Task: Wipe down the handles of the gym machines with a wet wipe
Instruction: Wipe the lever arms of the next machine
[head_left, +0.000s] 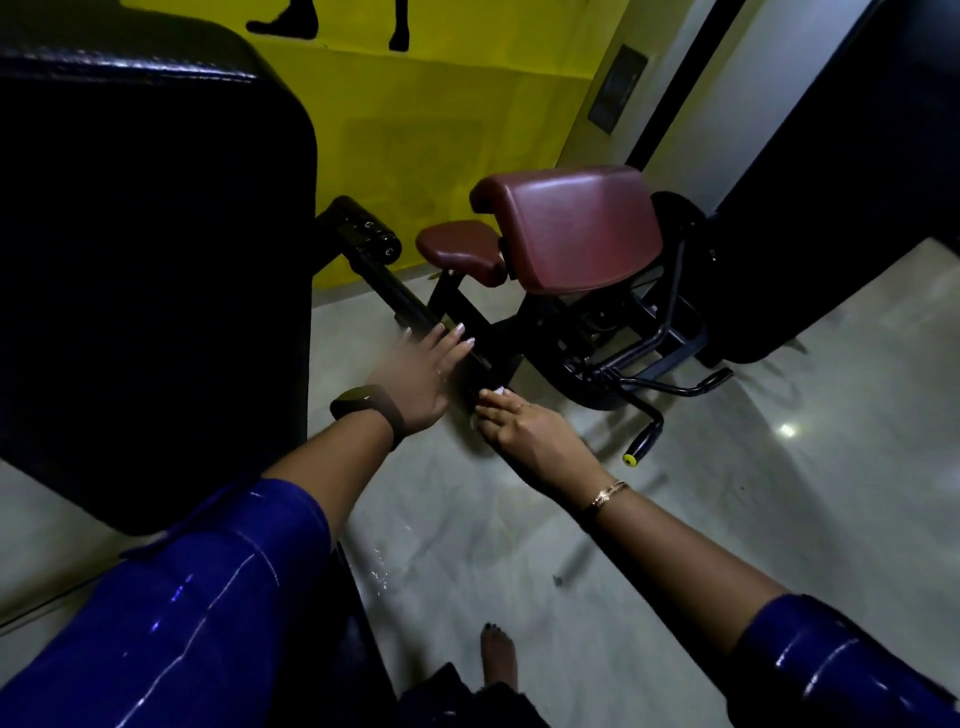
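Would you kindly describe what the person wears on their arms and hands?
The left sleeve and right sleeve are glossy blue. The left wrist carries a dark brown watch; the right wrist a thin gold bracelet. The right hand has a ring; the nails on the left hand are pale.

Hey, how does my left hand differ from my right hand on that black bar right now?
The left hand lies with fingers straight on the black bar; the right hand curls its fingers at the bar's lower end. The left hand sits farther up the bar than the right hand. The left wrist wears a dark watch, the right a gold bracelet. Both touch the same bar.
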